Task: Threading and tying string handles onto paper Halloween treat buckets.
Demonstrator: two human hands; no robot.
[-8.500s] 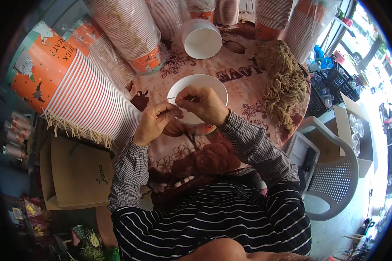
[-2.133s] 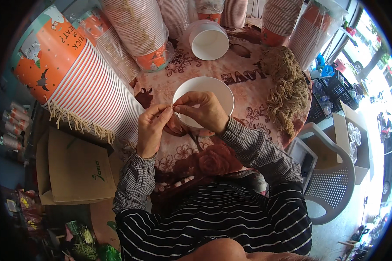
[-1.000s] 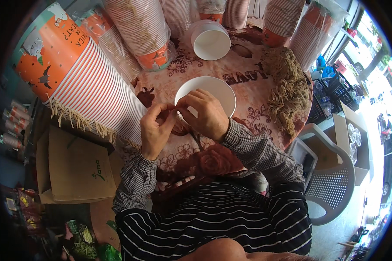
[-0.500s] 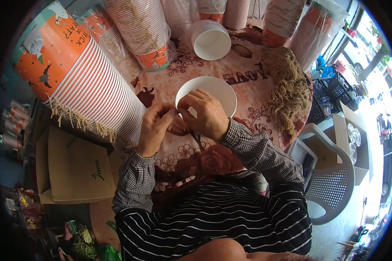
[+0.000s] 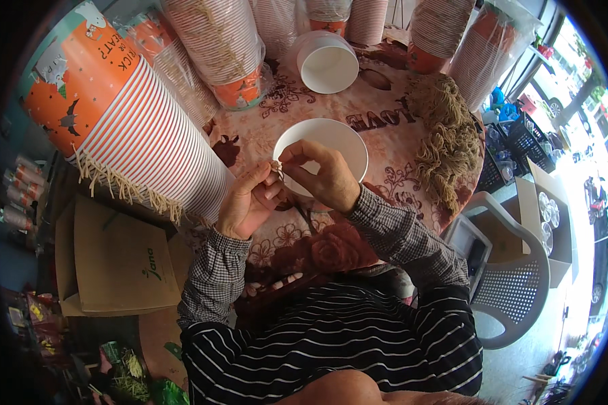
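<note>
Over the near rim of a white paper bucket, my two hands meet at a short, pale twisted cord. My left hand pinches it between thumb and fingers, palm partly turned up. From the other side, the thumb and forefinger of my right hand close at the cord's upper end. The far end of the cord is hidden by the fingers. The bucket stands upright on the flowered tablecloth, its white inside showing.
At my left leans a tall stack of orange Halloween buckets with cord ends hanging off it. Wrapped bucket stacks line the back, near another white bucket. Loose tan cords lie at right, beyond a grey plastic chair.
My left hand has rolled open somewhat, showing its palm and the cord. My right hand has shifted slightly right, its fingers less bunched. The bucket has barely moved.
</note>
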